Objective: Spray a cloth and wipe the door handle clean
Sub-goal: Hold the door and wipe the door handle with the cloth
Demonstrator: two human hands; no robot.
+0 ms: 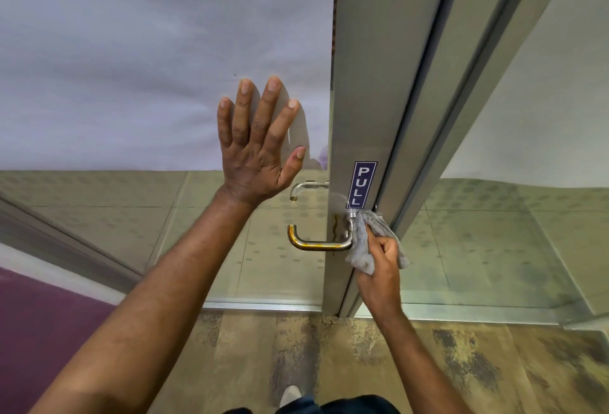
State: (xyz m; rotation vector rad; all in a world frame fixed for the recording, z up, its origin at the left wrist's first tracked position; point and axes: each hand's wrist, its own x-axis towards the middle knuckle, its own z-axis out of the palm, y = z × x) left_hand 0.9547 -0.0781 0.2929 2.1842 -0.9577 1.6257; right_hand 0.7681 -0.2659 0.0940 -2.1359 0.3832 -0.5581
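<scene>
A curved steel door handle (318,244) juts from the metal door stile (359,117), just below a blue PULL sticker (362,185). My right hand (380,262) is closed around a crumpled grey cloth (364,250) and presses it against the handle's base at the right end. My left hand (255,146) lies flat on the frosted glass pane (148,61) with the fingers spread, up and left of the handle. A second handle (304,187) on the glass's far side shows behind my left thumb. No spray bottle is in view.
The door frame (461,117) and another glass panel (527,183) stand to the right. A mottled brown floor (296,354) lies below, with a purple area (43,331) at the left. My shoe (290,395) shows at the bottom edge.
</scene>
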